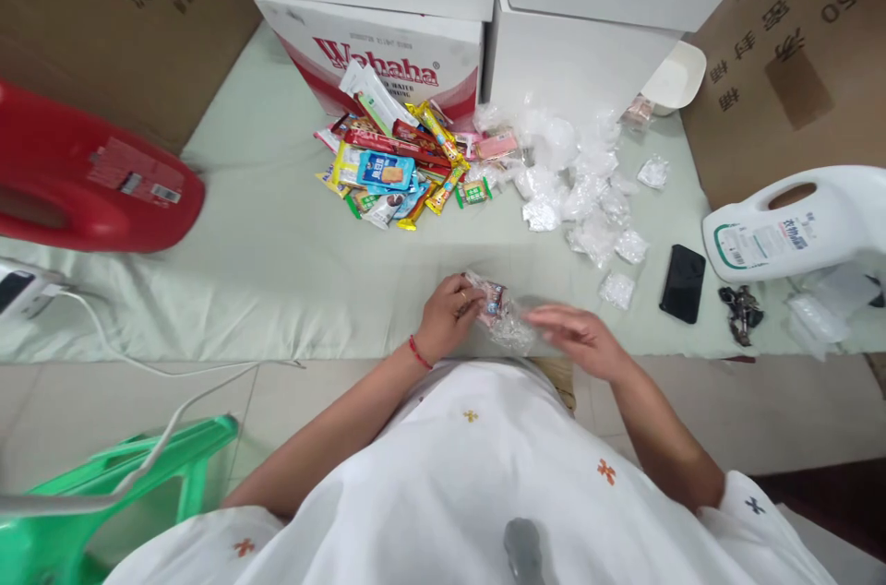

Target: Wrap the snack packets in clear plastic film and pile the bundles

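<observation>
Left hand is where I look first: it pinches a small snack packet by its near end, fingers curled closed around the wrapper, and the packet sits partly inside a clear plastic bag at the front edge of the bench. Gripped by one end like that, the packet has its other end free to point into the bag's mouth, which I judge to be the reason for the grip. My right hand is blurred; it lies flat over the bag's right side with the fingers stretched out, and I cannot tell whether it grasps the plastic or only steadies it. Both hands work just in front of my body, low over the pale green cloth, so the bag can rest on the cloth rather than hang.

Farther back, a heap of coloured snack packets lies against a white carton printed with red letters, near enough to reach by leaning forward. To its right a scatter of clear bags spreads over the cloth, some looking filled and closed, kept apart from the loose snacks. A black phone and a bunch of keys lie on the right, beside a white jug. A red jug lies on its side at the left.
</observation>
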Motion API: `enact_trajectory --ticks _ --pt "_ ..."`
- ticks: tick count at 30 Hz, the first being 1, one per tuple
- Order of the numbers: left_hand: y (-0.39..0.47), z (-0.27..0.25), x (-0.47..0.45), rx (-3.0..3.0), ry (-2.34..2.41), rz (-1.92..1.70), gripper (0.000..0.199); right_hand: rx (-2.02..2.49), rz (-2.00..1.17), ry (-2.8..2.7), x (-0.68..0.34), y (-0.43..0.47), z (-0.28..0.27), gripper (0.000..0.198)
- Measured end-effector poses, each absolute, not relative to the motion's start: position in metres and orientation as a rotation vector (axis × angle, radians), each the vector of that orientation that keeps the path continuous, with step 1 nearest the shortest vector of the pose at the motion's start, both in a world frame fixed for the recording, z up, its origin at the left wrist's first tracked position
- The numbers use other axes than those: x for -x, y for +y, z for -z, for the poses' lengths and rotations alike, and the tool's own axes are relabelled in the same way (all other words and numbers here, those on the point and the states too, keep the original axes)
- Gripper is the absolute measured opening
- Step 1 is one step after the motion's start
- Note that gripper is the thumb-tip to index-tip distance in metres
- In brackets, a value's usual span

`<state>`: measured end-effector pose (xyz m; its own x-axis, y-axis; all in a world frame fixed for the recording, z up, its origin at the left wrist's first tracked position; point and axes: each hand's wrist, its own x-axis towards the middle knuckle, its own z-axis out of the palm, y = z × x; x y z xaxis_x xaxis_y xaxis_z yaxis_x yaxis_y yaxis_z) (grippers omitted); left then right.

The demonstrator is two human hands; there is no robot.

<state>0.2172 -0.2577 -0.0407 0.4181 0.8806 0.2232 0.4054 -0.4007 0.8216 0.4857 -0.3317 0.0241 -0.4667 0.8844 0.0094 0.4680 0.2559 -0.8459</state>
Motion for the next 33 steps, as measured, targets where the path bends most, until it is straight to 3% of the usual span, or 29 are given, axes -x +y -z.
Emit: enact_trajectory --ticks 5,10,15,21,25,27,31,33 --pt "-0.262 0.052 -0.217 -2.096 1.094 -1.001 0.021 1.508 -0.580 -2.206 -0.505 -0.338 0.005 0.055" --pt "-0.262 0.047 -0.221 -2.216 1.107 -0.927 0.024 1.268 -0.768 -2.387 -0.472 -0.324 0.017 0.039" --pt "-0.259 0.043 -0.223 -2.296 1.006 -0.805 0.027 1.029 -1.051 -2.165 -0.452 -0.295 -0.001 0.031" --pt "-0.256 0.041 -0.216 -2.175 0.966 -0.783 0.027 1.411 -1.077 -1.773 -0.426 -0.257 0.016 0.023" --pt "-0.262 0.046 -0.206 -1.767 0.943 -0.925 0.039 1.577 -1.154 -1.491 -0.415 -0.256 0.038 0.016" --pt "-0.266 0.047 -0.208 -1.643 1.099 -1.031 0.042 1.591 -1.207 -1.428 -0.412 -0.259 0.042 0.014" --pt "-0.267 0.044 -0.224 -1.791 1.573 -0.936 0.074 1.575 -1.161 -1.470 -0.407 -0.262 0.037 0.013" --pt "-0.264 0.040 -0.230 -1.888 1.636 -0.748 0.065 1.571 -1.103 -1.521 -0.406 -0.262 0.035 0.012"
